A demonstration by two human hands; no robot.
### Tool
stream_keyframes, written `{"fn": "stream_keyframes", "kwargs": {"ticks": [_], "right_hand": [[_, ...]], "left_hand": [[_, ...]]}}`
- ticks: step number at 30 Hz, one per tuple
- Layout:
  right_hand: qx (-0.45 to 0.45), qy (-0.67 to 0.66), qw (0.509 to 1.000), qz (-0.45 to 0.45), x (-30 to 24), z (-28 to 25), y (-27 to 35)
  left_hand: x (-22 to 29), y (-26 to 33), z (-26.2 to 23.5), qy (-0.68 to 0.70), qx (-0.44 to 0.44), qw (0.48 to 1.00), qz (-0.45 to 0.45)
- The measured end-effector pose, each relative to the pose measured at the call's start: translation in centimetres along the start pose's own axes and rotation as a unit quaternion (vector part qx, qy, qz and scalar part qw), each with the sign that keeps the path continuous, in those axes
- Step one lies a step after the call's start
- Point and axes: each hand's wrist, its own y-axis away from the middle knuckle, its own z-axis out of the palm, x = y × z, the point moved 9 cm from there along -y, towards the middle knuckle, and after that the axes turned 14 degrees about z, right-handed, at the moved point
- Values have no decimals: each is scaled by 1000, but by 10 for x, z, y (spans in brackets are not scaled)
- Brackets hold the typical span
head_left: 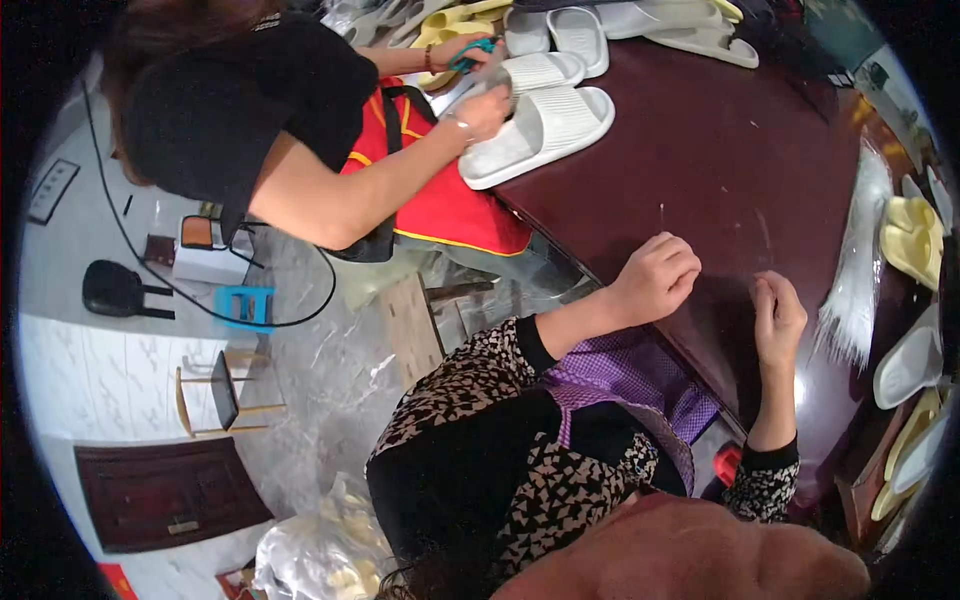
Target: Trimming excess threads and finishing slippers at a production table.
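My left hand [657, 278] is raised over the near part of the dark red table [700, 140], its fingers curled closed. To its right my right hand [778, 315] is also closed, thumb and fingertips pinched together. The two hands are apart. Whatever they hold, if anything, is too fine to make out. The nearest thing on the table is a bundle of thin, whitish plastic strands [858, 260] to the right of my right hand. A pair of white slippers [545, 135] lies at the far left, away from both hands.
Beside me at left, a co-worker in a red apron [450, 215] handles teal-handled scissors [472, 55] by the white slippers. Grey slippers [580, 40] lie along the far edge. Yellow slippers [912, 240] and pale ones line the right. A wooden bench [410, 325] stands below the table's left edge.
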Motion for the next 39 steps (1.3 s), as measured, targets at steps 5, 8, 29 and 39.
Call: {"fn": "stream_keyframes", "kwargs": {"ticks": [5,8,29,39], "right_hand": [[39,-102,988,107,22,-17,-5],[69,-179,969,153,37,-27,-8],[156,-270,940,138,63,-54,-19],[114,-212,968,65,48,-52,-15]], "left_hand": [[1,-12,18,8,-14,1000,23],[5,-25,28,8,-17,999,48],[-15,-74,80,61,-6,987,150],[-17,-73,92,92,-48,990,91]]}}
